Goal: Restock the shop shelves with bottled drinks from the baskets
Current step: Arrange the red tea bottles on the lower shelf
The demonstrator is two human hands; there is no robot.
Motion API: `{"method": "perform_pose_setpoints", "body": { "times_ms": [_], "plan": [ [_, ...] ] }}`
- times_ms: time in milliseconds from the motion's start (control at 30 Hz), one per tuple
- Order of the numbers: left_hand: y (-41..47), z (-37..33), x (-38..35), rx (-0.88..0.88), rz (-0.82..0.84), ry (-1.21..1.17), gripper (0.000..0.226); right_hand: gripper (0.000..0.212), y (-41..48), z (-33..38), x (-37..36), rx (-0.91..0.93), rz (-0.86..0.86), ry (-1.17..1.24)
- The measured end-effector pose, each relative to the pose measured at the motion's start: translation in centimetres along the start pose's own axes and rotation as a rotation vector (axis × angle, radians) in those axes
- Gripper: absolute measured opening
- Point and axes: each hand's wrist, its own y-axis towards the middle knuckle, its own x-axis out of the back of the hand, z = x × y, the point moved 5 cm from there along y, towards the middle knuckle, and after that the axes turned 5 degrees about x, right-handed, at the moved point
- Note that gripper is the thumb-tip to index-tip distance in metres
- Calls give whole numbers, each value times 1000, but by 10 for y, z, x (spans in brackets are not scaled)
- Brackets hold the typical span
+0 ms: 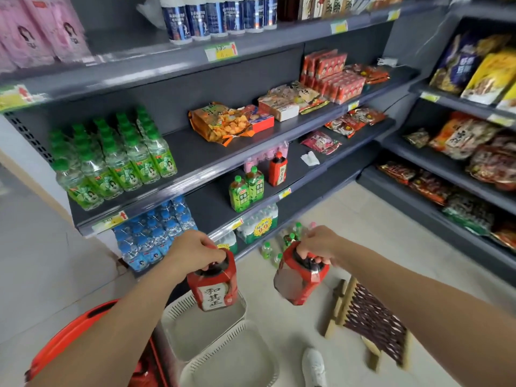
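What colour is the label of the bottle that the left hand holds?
The bottle label is red, with a white panel of black characters; head view.

A shop: price-tagged shelves (195,174) stocked with drinks and snacks (223,124)

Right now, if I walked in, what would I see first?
The left hand holds a squat dark bottle with a red-and-white label by its top, mid-picture; the right hand holds a second red-wrapped dark bottle beside it. A block of clear green-capped bottles fills the left end of the grey shelf; white slotted baskets sit below the hands.
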Motion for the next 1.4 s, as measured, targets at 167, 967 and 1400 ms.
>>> {"method": "perform_pose_setpoints", "body": {
  "times_ms": [167,967,1400],
  "plan": [
    [30,-32,-20,36,-10,-39,10,18,45,-15,40,-9,36,-30],
    [193,-165,-116,204,-35,-151,7,34,252,-32,218,10,20,-342],
    [306,-182,-101,195,64,-88,10,36,384,17,206,164,-5,-725]
  ]
}}
